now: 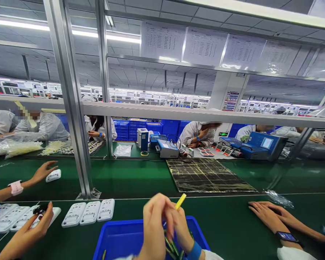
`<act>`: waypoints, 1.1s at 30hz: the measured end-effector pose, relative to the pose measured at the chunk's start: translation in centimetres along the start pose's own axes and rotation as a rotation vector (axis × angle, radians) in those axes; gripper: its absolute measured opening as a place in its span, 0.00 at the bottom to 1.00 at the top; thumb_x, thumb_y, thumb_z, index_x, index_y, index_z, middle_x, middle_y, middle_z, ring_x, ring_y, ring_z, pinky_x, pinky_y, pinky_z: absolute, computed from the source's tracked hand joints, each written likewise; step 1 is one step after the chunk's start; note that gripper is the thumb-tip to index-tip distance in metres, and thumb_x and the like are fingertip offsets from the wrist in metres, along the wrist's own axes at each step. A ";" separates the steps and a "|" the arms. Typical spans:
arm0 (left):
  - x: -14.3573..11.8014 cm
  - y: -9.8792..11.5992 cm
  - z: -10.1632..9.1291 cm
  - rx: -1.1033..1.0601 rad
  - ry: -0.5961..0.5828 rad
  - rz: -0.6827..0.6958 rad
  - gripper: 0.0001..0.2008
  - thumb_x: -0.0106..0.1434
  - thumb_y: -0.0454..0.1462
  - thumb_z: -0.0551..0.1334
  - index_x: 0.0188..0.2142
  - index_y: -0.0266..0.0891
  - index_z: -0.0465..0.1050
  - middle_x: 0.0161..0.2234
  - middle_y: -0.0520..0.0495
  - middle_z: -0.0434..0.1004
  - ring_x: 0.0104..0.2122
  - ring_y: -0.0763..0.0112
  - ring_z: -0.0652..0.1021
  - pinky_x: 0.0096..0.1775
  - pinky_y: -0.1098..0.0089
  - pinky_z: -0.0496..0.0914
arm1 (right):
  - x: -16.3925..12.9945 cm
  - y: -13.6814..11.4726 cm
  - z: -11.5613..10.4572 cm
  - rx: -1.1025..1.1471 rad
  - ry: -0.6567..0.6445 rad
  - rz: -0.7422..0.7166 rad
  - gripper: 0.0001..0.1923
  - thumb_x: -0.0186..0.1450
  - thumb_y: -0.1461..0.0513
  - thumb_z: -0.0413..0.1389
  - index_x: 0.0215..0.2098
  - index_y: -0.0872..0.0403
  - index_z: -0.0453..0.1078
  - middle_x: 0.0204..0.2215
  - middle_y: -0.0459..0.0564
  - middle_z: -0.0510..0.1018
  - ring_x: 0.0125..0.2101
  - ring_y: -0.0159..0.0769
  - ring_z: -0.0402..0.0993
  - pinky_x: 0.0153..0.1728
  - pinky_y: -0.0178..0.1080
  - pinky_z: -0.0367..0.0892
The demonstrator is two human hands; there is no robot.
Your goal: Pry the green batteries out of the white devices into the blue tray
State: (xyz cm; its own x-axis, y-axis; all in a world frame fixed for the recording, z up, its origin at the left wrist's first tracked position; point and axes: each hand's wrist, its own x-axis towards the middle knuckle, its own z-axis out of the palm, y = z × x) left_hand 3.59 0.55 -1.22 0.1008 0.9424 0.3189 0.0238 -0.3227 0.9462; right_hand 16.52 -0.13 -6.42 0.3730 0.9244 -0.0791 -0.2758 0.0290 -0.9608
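While the left hand (154, 225) and right hand (182, 229) were together above the blue rectangular plastic tray (121, 238), a short yellow strip (181, 201) projected between them; the fingers were bent, but which hand gripped the strip could not be determined.

The strip (180, 201) is yellow, the tray (121, 238) blue, the mat (208, 175) yellow-lined black.

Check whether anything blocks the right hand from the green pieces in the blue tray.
Nothing visible stands between the right hand and the green pieces in the blue tray, though the hands partly hide them.
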 end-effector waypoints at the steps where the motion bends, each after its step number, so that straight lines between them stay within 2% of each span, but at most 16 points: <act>1: 0.4 -0.3 0.9 0.005 0.046 0.001 0.22 0.60 0.55 0.48 0.25 0.44 0.69 0.13 0.54 0.60 0.18 0.69 0.66 0.24 0.70 0.61 | 0.2 -0.1 0.0 0.026 0.011 -0.009 0.27 0.47 0.39 0.59 0.18 0.51 0.56 0.07 0.34 0.51 0.08 0.22 0.45 0.10 0.29 0.42; 3: 1.4 -1.4 1.5 0.033 0.158 -0.005 0.21 0.62 0.52 0.45 0.24 0.42 0.65 0.15 0.55 0.57 0.18 0.72 0.63 0.24 0.71 0.59 | 0.8 -0.3 0.2 0.097 0.077 -0.019 0.27 0.46 0.40 0.60 0.18 0.52 0.56 0.07 0.33 0.50 0.09 0.21 0.43 0.10 0.29 0.41; 6: 2.9 -3.7 0.5 0.103 0.257 -0.046 0.18 0.59 0.48 0.48 0.19 0.41 0.60 0.16 0.56 0.54 0.19 0.73 0.60 0.25 0.72 0.55 | 2.4 -1.1 0.8 0.201 0.191 -0.005 0.26 0.46 0.43 0.63 0.20 0.53 0.59 0.09 0.34 0.54 0.10 0.21 0.45 0.11 0.28 0.43; 10: 4.0 -6.1 -1.0 0.194 0.296 -0.152 0.16 0.57 0.44 0.49 0.17 0.41 0.57 0.15 0.56 0.52 0.20 0.73 0.60 0.25 0.72 0.52 | 5.4 -1.6 2.4 0.306 0.145 0.149 0.23 0.49 0.46 0.64 0.24 0.54 0.63 0.11 0.36 0.60 0.10 0.20 0.48 0.11 0.27 0.46; 14: 4.5 -6.9 -1.3 0.282 0.264 -0.233 0.17 0.56 0.45 0.49 0.15 0.41 0.52 0.14 0.56 0.51 0.19 0.74 0.59 0.24 0.71 0.51 | 7.1 -0.2 3.5 0.302 0.084 0.201 0.22 0.52 0.46 0.62 0.23 0.55 0.62 0.09 0.34 0.57 0.09 0.20 0.47 0.11 0.26 0.46; 17: 4.7 -6.6 -1.4 0.340 0.230 -0.252 0.17 0.57 0.46 0.47 0.16 0.42 0.51 0.14 0.56 0.50 0.18 0.74 0.58 0.23 0.71 0.51 | 7.3 1.2 3.2 0.276 0.021 0.271 0.23 0.53 0.45 0.62 0.21 0.55 0.62 0.06 0.32 0.50 0.09 0.20 0.43 0.11 0.26 0.44; 20: 4.6 -6.1 -1.4 0.418 0.179 -0.236 0.17 0.58 0.45 0.47 0.16 0.41 0.53 0.14 0.56 0.52 0.18 0.75 0.59 0.24 0.72 0.51 | 7.0 1.5 2.7 0.265 -0.020 0.274 0.24 0.53 0.44 0.61 0.21 0.55 0.63 0.06 0.31 0.46 0.09 0.20 0.41 0.12 0.26 0.45; 23: 4.3 -5.6 -1.4 0.537 0.140 -0.208 0.18 0.59 0.45 0.48 0.16 0.40 0.55 0.14 0.56 0.53 0.19 0.74 0.60 0.24 0.71 0.50 | 6.6 1.1 2.6 0.225 -0.043 0.222 0.25 0.50 0.44 0.63 0.24 0.56 0.64 0.08 0.32 0.51 0.11 0.19 0.43 0.13 0.25 0.46; 26: 3.9 -5.3 -1.4 0.676 0.087 -0.154 0.19 0.60 0.45 0.50 0.15 0.40 0.58 0.14 0.55 0.57 0.19 0.73 0.62 0.26 0.70 0.50 | 6.1 0.8 3.0 0.158 -0.083 0.138 0.25 0.47 0.45 0.65 0.28 0.56 0.67 0.12 0.35 0.60 0.12 0.20 0.48 0.13 0.25 0.47; 30: 3.7 -4.8 -1.2 0.833 -0.017 0.002 0.17 0.59 0.42 0.52 0.16 0.40 0.63 0.20 0.50 0.68 0.27 0.67 0.69 0.33 0.68 0.55 | 5.4 0.9 3.6 0.041 -0.177 0.035 0.26 0.47 0.47 0.66 0.34 0.57 0.71 0.21 0.42 0.71 0.15 0.23 0.57 0.13 0.27 0.52; 33: 3.5 -4.4 -1.0 0.891 -0.086 0.107 0.15 0.59 0.41 0.51 0.21 0.40 0.69 0.25 0.47 0.74 0.33 0.61 0.71 0.40 0.63 0.56 | 4.9 1.0 4.0 -0.050 -0.248 -0.034 0.26 0.51 0.45 0.62 0.35 0.58 0.73 0.20 0.44 0.71 0.15 0.26 0.59 0.14 0.29 0.54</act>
State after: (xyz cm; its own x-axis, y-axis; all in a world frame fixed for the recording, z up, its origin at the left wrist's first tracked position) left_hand 2.86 5.36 -4.26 0.2199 0.9053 0.3633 0.7688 -0.3901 0.5067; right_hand 14.55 5.91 -6.70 0.1510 0.9884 0.0154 -0.2207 0.0489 -0.9741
